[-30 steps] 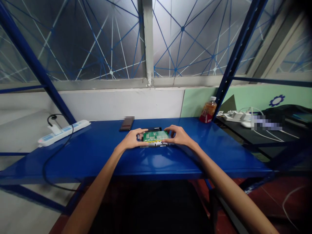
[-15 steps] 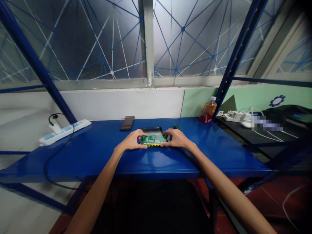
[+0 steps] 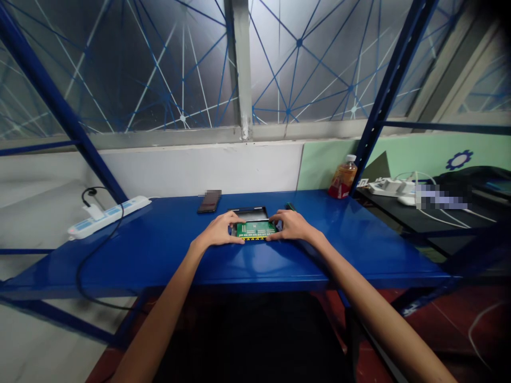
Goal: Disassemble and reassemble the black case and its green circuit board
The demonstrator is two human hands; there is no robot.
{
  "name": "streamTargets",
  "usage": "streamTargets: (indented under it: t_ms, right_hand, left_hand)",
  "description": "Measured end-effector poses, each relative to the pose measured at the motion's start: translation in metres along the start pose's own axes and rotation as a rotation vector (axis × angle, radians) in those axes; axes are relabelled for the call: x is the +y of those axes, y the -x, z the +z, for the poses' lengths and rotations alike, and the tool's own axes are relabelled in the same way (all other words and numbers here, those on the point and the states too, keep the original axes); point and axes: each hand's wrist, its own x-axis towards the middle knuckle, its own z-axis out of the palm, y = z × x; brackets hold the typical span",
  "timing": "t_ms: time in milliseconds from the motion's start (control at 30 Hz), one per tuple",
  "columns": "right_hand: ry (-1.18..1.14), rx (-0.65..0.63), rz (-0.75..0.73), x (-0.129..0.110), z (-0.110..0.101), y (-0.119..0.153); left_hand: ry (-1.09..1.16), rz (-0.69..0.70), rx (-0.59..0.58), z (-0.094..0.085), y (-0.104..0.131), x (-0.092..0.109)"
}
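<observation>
A green circuit board (image 3: 256,229) with a row of yellow parts along its near edge is held between my two hands, close to the tabletop. My left hand (image 3: 221,230) grips its left end, thumb at the near edge and fingers at the far side. At the right end my right hand (image 3: 290,226) holds it in the same way. Just behind the board lies a shallow black case (image 3: 254,213), partly hidden by the board and fingers. A small dark green item (image 3: 289,206) lies beyond my right hand; its kind is unclear.
The blue table (image 3: 167,255) carries a phone (image 3: 209,202) at the back and a white power strip (image 3: 107,217) with a black cable at left. A drink bottle (image 3: 343,178) stands back right by the blue post. Chargers and cables lie on a black side table (image 3: 451,234).
My view has shifted slightly. Both hands keep their grip on the circuit board, which appears tilted a little differently.
</observation>
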Motion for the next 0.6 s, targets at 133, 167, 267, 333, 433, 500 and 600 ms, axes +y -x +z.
streamTargets:
  t_ms: [133,167,267,333,433,500,600]
  right_hand:
    - [-0.003,0.002,0.006,-0.001,-0.001,0.001]
    - [-0.005,0.006,0.007,-0.002,-0.001,0.001]
    - [-0.009,0.031,0.012,-0.004,-0.002,0.003]
    - [-0.028,0.072,0.017,-0.004,-0.003,0.003]
    - [-0.073,0.199,0.057,0.003,-0.008,-0.002]
    - [-0.083,0.318,0.131,0.014,-0.014,-0.011]
    - [-0.030,0.450,0.289,0.035,-0.026,-0.029]
  left_hand:
    - [-0.021,0.017,0.020,0.000,0.001,-0.001]
    - [-0.020,0.020,0.025,0.000,0.001,-0.001]
    - [0.006,0.027,0.023,0.000,0.002,0.000]
    - [0.032,0.033,0.021,-0.001,0.002,0.002]
    - [0.067,0.038,0.034,-0.002,0.000,0.004]
    - [0.080,0.046,0.058,-0.004,-0.005,0.005]
    - [0.073,0.065,0.120,-0.009,-0.021,0.003]
